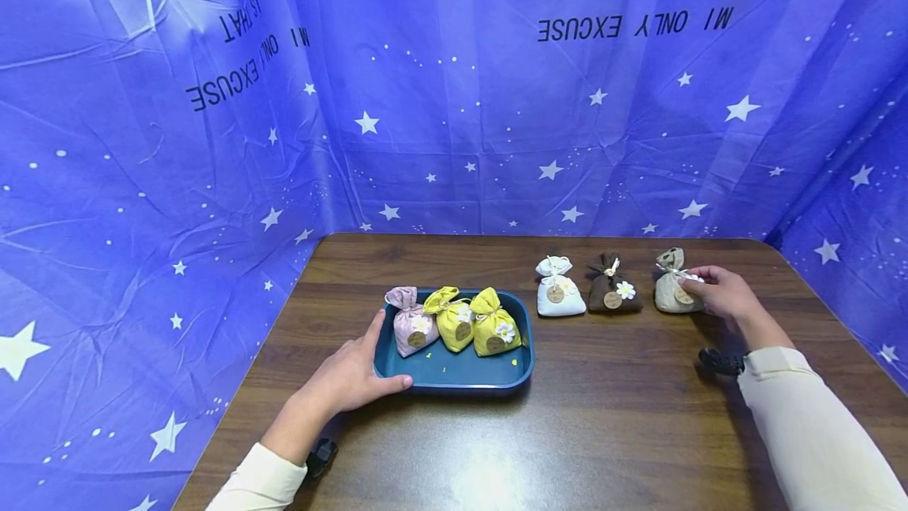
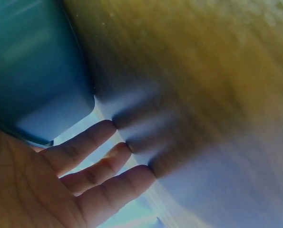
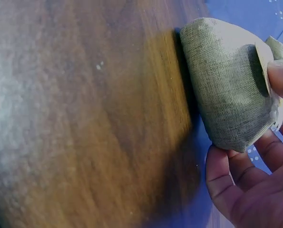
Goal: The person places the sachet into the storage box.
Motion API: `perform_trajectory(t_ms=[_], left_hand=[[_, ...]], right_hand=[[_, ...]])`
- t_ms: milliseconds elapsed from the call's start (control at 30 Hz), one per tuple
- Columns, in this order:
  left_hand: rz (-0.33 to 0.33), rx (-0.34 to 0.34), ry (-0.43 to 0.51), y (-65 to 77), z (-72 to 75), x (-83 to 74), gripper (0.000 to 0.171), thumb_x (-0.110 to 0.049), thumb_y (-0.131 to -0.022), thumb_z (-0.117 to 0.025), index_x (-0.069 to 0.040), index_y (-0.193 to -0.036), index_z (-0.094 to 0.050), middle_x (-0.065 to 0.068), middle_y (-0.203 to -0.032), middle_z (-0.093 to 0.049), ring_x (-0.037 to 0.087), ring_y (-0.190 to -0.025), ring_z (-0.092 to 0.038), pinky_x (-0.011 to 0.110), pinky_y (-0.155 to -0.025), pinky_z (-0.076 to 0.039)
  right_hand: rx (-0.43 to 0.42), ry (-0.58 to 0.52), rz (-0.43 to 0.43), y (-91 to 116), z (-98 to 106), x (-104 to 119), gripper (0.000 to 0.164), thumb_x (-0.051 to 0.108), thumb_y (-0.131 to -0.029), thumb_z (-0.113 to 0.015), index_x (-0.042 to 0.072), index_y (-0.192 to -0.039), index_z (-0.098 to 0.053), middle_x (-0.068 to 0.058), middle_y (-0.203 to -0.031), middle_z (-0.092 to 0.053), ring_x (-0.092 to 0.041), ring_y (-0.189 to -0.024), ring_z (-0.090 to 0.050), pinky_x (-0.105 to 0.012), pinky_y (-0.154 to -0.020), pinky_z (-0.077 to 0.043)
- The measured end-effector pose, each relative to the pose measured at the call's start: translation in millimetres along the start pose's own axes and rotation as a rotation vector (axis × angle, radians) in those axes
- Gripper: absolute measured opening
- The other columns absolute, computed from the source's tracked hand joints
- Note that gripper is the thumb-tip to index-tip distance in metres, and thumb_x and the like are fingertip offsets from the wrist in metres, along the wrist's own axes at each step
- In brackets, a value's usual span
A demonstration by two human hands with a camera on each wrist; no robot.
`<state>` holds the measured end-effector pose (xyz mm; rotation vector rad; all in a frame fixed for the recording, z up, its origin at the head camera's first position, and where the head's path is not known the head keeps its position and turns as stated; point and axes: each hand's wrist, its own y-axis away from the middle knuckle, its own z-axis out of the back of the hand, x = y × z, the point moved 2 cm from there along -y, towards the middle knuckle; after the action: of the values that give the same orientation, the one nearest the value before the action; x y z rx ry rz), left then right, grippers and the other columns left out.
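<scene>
My left hand (image 1: 352, 371) rests against the left end of a dark blue tray (image 1: 461, 382), its thumb by the front rim. In the left wrist view three fingers (image 2: 96, 187) stretch out straight beside the tray wall. A pinkish sachet (image 1: 414, 322) and two yellow sachets, one in the middle (image 1: 452, 320) and one at the right (image 1: 496, 323), lie in the tray. On the right of the table my right hand (image 1: 728, 296) holds a beige linen sachet (image 3: 229, 85) with a round tag, thumb on its front and fingers around its side.
A white sachet (image 1: 559, 298) and a dark brown sachet (image 1: 606, 290) stand in a row left of the beige one. Blue star-patterned cloth (image 1: 454, 140) hangs behind and beside the wooden table (image 1: 603, 408). Small yellow bits lie on the tray floor.
</scene>
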<state>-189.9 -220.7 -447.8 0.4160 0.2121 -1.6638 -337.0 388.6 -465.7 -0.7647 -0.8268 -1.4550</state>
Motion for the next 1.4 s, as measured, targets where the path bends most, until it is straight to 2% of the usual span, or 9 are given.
perform_trajectory(t_ms=[367,667,933,1133,1400], left_hand=[[-0.005,-0.008,-0.001,0.3,-1.6,1.2,0.125,-0.073,-0.071,-0.072,-0.011,-0.160,-0.010,0.030,-0.129,-0.058,0.040,-0.116,-0.058,0.055,-0.094,-0.046],[-0.009,-0.010,0.004,1.1,0.4,-1.3,0.124,-0.071,-0.072,-0.073,-0.011,-0.160,-0.010,0.031,-0.129,-0.057,0.041,-0.117,-0.058,0.055,-0.095,-0.046],[-0.010,-0.008,0.001,0.2,0.4,-1.1,0.125,-0.073,-0.071,-0.072,-0.011,-0.160,-0.010,0.032,-0.130,-0.056,0.042,-0.118,-0.057,0.055,-0.096,-0.045],[-0.006,-0.003,-0.001,1.1,1.1,-1.6,0.124,-0.073,-0.072,-0.072,-0.011,-0.160,-0.010,0.032,-0.132,-0.055,0.042,-0.119,-0.056,0.055,-0.097,-0.044],[-0.008,-0.006,-0.007,0.8,0.0,-1.5,0.124,-0.071,-0.072,-0.072,-0.011,-0.160,-0.010,0.031,-0.130,-0.056,0.041,-0.118,-0.057,0.054,-0.097,-0.045]], right_hand=[[-0.066,0.023,0.068,6,-6,8,0.045,0.028,-0.098,-0.063,-0.011,-0.119,-0.052,0.013,-0.083,-0.056,-0.003,-0.070,-0.051,-0.026,-0.057,-0.047],[-0.127,0.055,0.174,10,-9,30,0.040,0.025,-0.097,-0.065,-0.009,-0.115,-0.056,0.011,-0.082,-0.056,-0.003,-0.073,-0.050,-0.022,-0.058,-0.045],[-0.139,0.096,0.229,13,-16,50,0.037,0.021,-0.096,-0.066,-0.010,-0.115,-0.058,0.010,-0.080,-0.057,-0.001,-0.071,-0.049,-0.020,-0.056,-0.044],[-0.145,0.045,0.248,17,-25,57,0.037,0.017,-0.095,-0.067,-0.011,-0.116,-0.057,0.013,-0.081,-0.056,-0.001,-0.073,-0.049,-0.019,-0.057,-0.043],[-0.141,0.046,0.282,26,-38,71,0.037,0.019,-0.096,-0.066,-0.010,-0.117,-0.057,0.013,-0.085,-0.059,0.001,-0.076,-0.051,-0.018,-0.060,-0.044]])
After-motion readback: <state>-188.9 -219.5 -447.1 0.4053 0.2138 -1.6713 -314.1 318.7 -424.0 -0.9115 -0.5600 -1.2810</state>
